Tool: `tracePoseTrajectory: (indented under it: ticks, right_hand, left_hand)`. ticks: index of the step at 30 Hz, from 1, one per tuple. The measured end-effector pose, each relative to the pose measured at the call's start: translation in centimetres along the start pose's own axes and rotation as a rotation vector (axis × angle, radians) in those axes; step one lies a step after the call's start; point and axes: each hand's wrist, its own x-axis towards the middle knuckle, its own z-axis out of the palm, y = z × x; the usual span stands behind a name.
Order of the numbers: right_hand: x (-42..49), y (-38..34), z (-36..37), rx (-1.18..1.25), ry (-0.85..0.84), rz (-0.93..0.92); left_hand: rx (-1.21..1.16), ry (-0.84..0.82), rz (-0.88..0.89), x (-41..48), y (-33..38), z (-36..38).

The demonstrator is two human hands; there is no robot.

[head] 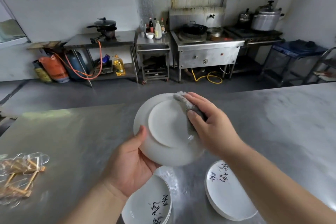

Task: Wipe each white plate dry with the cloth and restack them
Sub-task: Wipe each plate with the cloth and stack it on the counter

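Gripping smooth round plate [163, 123] by near rim, underside up, in curled left hand [131, 165], above two stacks [147, 203] [225, 192] on brushed-steel table [72, 132]. Pressing coarse grey cloth [183, 103] onto its base with right hand [211, 122], fingers apparently flat, unclenched.

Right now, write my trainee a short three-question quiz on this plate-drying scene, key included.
1. True or false: the left hand grips the raised plate with its underside toward the camera.
2. What does the right hand press on that plate? A) a paper towel B) a grey cloth C) a sponge on a stick
3. Fill in: ___ stacks of lettered plates lie on the steel table.
Key: 1 true; 2 B; 3 two.
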Motion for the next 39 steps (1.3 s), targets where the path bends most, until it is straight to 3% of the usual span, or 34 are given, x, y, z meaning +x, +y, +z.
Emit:
tracePoseTrajectory:
  ticks: [2,4,8,11,17,19,25,29,33,39]
  right_hand:
    - [-3.6,0.1,3.3,-0.028,0.121,0.032]
    - [-6.8,-0.1,5.9,-0.024,0.083,0.026]
    - [-3.8,0.8,4.2,-0.083,0.051,0.04]
    - [-0.9,0.3,2.1,-0.049,0.13,0.093]
    - [-5.9,0.2,5.8,0.139,0.279,0.116]
    - [-4.6,0.7,4.2,0.17,0.243,0.086]
    - [1.4,-0.6,-1.6,0.069,-0.086,-0.007]
    - [-2.1,-0.1,2.1,-0.004,0.149,0.027]
    - [-7.5,0.3,6.6,-0.005,0.082,0.081]
    - [-0.9,0.8,1.1,-0.035,0.164,0.104]
  left_hand:
    - [-0.035,0.001,0.013,0.3,-0.8,0.3]
    - [-0.051,-0.016,-0.019,0.5,-1.4,0.5]
    - [-0.013,-0.071,0.068,0.8,-2.0,0.4]
    - [0.005,-0.098,0.137,0.9,-2.0,0.9]
    - [0.083,-0.147,0.137,0.5,-3.4,1.5]
    - [0.082,-0.126,0.118,0.2,-2.8,1.5]
    - [0.056,-0.019,0.028,0.0,0.1,0.8]
    - [-0.041,0.025,0.047,0.7,-1.3,2.0]
    - [-0.068,0.041,-0.01,1.3,-3.2,2.9]
    - [-0.02,0.004,0.054,1.3,-4.5,2.5]
